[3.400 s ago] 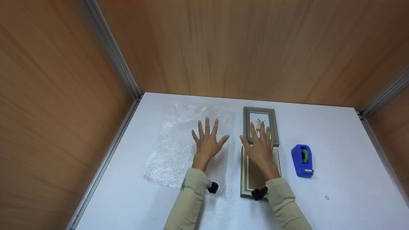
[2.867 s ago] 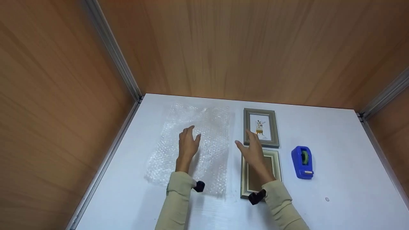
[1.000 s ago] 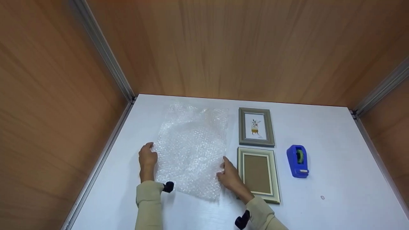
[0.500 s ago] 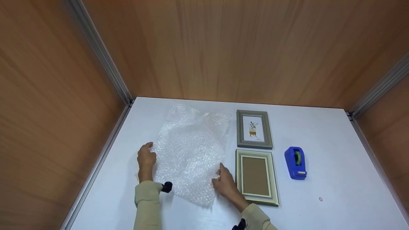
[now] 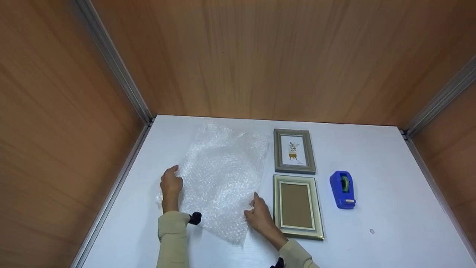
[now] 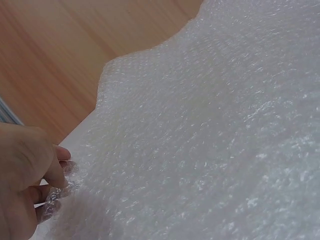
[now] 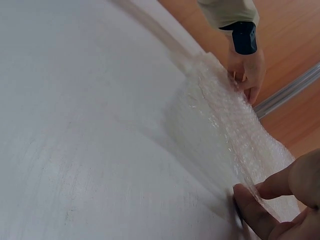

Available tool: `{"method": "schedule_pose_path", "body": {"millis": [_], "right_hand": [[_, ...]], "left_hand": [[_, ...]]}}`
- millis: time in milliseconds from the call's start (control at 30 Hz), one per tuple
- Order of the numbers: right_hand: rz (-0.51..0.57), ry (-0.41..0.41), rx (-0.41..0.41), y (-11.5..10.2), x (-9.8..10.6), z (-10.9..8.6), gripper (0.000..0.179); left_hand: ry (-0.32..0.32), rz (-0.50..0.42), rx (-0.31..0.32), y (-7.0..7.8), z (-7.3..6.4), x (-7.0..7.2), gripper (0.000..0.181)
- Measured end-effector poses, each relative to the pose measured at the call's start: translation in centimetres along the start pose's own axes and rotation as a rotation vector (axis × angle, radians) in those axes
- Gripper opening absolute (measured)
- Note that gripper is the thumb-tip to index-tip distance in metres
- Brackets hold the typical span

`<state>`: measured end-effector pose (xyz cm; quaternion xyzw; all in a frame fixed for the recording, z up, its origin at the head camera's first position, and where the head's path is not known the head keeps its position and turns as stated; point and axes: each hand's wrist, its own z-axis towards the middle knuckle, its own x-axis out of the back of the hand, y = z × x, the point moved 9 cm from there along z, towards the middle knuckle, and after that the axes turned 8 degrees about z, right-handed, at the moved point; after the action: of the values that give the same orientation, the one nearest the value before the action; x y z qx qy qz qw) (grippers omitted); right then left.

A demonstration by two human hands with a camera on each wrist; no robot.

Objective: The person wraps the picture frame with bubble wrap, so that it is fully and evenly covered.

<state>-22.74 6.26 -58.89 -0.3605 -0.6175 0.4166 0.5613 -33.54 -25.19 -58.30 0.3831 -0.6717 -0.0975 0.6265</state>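
near side first. right hand (image 5: 260,217): fingers pinch the right edge of a clear, roughly rectangular plastic bubble-wrap sheet (image 5: 223,175), toward its near corner, thumb and fingertip on opposite faces. left hand (image 5: 171,188), slightly farther off: fingers curled on the left edge, film caught between them. the sheet lies over the left part of the white bench (image 5: 375,156); its near right edge is raised, with shadow beneath.

handling notes (judgement): hold both edges with light, equal tension; thin film creases easily and a hard pinch may burst bubbles. the hands are not level, the right one sitting nearer, so the sheet runs skewed; evening them up should square it. lift low, so that the loose, rippled far end does not double over. mind the right wrist, close to the pale gold-green rectangular frame with a brown backing panel (image 5: 296,206).

labels, near to far: no lettering made out on that frame. blue plastic tape dispenser (image 5: 342,190) with a green-looking roll, to its right: no brand legible. farthest, grey-brown rectangular picture frame (image 5: 293,150): print of a plant in a mustard-and-white legged pot, tiny marks at lower right, perhaps writing, too small to read.
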Motion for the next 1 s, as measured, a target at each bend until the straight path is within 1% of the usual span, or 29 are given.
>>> {"method": "schedule_pose_path", "body": {"millis": [67, 167, 267, 367, 433, 500, 600, 700, 800, 933, 1000], "right_hand": [[-0.004, 0.0, 0.009, 0.0, 0.0, 0.0, 0.069], [0.005, -0.01, 0.003, 0.0, 0.1, 0.0, 0.069], [0.007, -0.023, -0.036, 0.1, 0.5, 0.3, 0.069], [0.0, -0.027, -0.063, 0.1, 1.2, 0.4, 0.069], [-0.006, -0.023, -0.065, 0.0, 1.7, 0.4, 0.069], [-0.007, -0.002, -0.059, -0.3, 2.4, 0.3, 0.068], [-0.016, 0.04, -0.062, -0.4, 3.4, 0.2, 0.067], [-0.02, 0.078, -0.062, -0.7, 4.5, 0.2, 0.065], [0.014, 0.102, -0.033, -1.2, 5.6, 0.4, 0.063], [0.105, 0.122, 0.009, -1.9, 7.0, 0.6, 0.062], [0.147, 0.137, 0.028, -2.3, 7.8, 0.6, 0.063]], "left_hand": [[0.008, 0.012, -0.019, 0.0, 0.0, 0.0, 0.05], [0.018, 0.061, -0.081, 0.4, 0.1, 0.0, 0.049], [0.017, 0.114, -0.141, 0.8, 0.0, 0.0, 0.052], [0.018, 0.137, -0.159, 1.0, -0.3, 0.1, 0.058], [0.047, 0.139, -0.162, 1.1, -0.5, 0.4, 0.059], [0.104, 0.141, -0.173, 1.4, -0.8, 1.0, 0.058], [0.201, 0.113, -0.215, 2.4, -1.4, 1.8, 0.055], [0.266, 0.057, -0.272, 3.6, -2.4, 2.1, 0.052], [0.298, -0.004, -0.306, 4.6, -3.3, 2.1, 0.051], [0.336, -0.07, -0.332, 5.9, -4.6, 2.3, 0.053], [0.343, -0.096, -0.347, 6.7, -5.3, 2.4, 0.054]]}}
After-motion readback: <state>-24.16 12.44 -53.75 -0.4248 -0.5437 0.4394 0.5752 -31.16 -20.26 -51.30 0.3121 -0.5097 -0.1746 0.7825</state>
